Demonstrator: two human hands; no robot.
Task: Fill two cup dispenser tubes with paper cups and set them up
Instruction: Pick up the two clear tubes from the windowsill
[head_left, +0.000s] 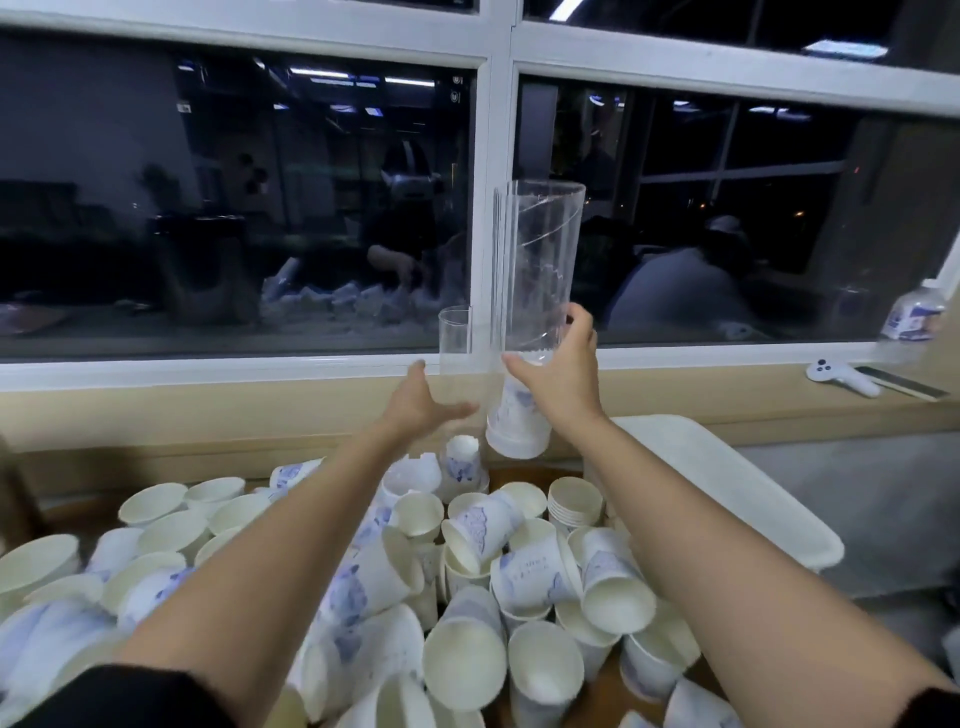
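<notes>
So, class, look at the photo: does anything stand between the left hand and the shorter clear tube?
Nothing visible does. The left hand is open right beside the shorter tube. The taller tube, gripped by the right hand, is on the shorter tube's other side, and the loose paper cups lie below.

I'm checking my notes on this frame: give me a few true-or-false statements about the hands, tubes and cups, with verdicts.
1. The right hand grips the taller tube. True.
2. The taller tube is full to its top. False: stacked cups show only at its lower end.
3. The left hand holds a paper cup. False: it reaches, fingers open, at the shorter tube.
4. A pile of loose paper cups lies below the arms. True.
</notes>
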